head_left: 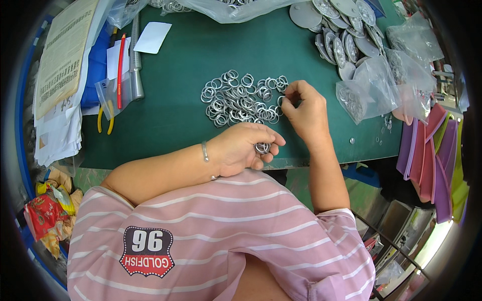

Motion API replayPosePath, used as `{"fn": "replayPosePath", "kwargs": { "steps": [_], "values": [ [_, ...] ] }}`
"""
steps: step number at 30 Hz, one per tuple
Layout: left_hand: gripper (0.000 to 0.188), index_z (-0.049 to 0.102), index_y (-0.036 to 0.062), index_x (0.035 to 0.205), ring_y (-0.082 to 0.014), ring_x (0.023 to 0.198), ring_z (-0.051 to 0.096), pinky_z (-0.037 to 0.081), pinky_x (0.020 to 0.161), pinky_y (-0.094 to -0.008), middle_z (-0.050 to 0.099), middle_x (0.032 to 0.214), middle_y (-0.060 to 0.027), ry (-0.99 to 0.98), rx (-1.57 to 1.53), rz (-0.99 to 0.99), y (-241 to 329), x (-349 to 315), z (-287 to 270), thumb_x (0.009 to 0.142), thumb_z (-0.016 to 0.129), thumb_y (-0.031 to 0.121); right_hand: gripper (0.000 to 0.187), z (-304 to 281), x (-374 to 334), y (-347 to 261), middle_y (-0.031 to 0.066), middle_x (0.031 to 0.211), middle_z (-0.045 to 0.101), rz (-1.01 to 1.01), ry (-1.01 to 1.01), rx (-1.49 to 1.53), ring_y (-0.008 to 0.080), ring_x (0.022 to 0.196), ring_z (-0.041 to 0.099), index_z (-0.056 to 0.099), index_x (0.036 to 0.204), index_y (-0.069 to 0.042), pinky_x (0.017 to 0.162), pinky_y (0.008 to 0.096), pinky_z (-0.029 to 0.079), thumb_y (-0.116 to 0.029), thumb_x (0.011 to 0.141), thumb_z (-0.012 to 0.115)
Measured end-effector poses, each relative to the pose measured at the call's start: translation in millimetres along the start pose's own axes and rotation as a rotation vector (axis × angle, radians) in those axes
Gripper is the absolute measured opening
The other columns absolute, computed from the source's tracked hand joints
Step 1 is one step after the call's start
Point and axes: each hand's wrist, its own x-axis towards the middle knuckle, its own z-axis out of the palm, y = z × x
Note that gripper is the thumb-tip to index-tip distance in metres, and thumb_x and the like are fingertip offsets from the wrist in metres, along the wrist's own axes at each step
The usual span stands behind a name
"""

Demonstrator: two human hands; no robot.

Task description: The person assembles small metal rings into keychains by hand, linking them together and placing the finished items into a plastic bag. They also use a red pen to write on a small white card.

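Observation:
A loose pile of silver metal rings [231, 104] lies on the green tabletop [175, 75] in front of me. At the pile's right edge, my right hand [309, 113] has thumb and forefinger pinched at a ring [280, 101]. My left hand [241, 148] rests palm up at the near side of the pile, by the table's front edge. Its fingers curl around a few rings [262, 148], which show between thumb and fingers. A clear bracelet [205, 151] circles the left wrist.
Round metal medallions [346, 40] are heaped at the back right, beside clear plastic bags [369, 88] of small parts. Papers [63, 65], a red pencil [120, 70], a metal rod [135, 65] and yellow-handled pliers [106, 118] lie at left. A large plastic bag [226, 11] sits at the back.

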Motion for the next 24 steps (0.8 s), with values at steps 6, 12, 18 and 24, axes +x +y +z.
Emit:
{"fn": "replayPosePath", "kwargs": {
  "steps": [6,12,18,24],
  "values": [
    [0.018,0.061,-0.0003,0.099,-0.0136,0.066,0.054,0.040,0.049,-0.0244,0.058,0.081,-0.0062,0.052,0.001,0.018,0,1,4,0.093,0.051,0.013,0.017,-4,33,5,0.0132,0.078,0.061,-0.086,-0.064,0.046,0.0262,0.068,0.062,0.067,0.087,0.000,0.065,0.0350,0.050,0.000,0.071,0.063],
    [0.019,0.060,-0.0003,0.099,-0.0146,0.068,0.054,0.040,0.052,-0.0252,0.057,0.080,-0.0062,0.022,0.005,0.023,5,-1,1,0.093,0.048,0.013,0.019,-8,31,20,0.0102,0.084,0.064,0.063,-0.121,0.127,0.0179,0.072,0.061,0.070,0.094,0.001,0.066,0.0307,0.049,-0.004,0.077,0.064],
    [0.033,0.060,0.0000,0.104,-0.0152,0.071,0.060,0.044,0.052,-0.0239,0.062,0.086,-0.0084,0.011,-0.106,-0.026,5,2,1,0.099,0.045,0.029,0.016,-39,13,4,0.0041,0.090,0.066,0.126,-0.282,0.573,0.0089,0.079,0.059,0.070,0.095,0.000,0.065,0.0232,0.047,0.000,0.080,0.063],
    [0.034,0.061,0.0005,0.104,-0.0140,0.072,0.061,0.044,0.051,-0.0230,0.063,0.086,-0.0086,-0.009,-0.103,-0.034,3,7,-2,0.100,0.045,0.030,0.015,-18,17,-7,0.0123,0.089,0.066,-0.245,-0.193,0.004,0.0264,0.080,0.064,0.069,0.090,0.001,0.071,0.0346,0.051,-0.002,0.075,0.069]
  ]
}}
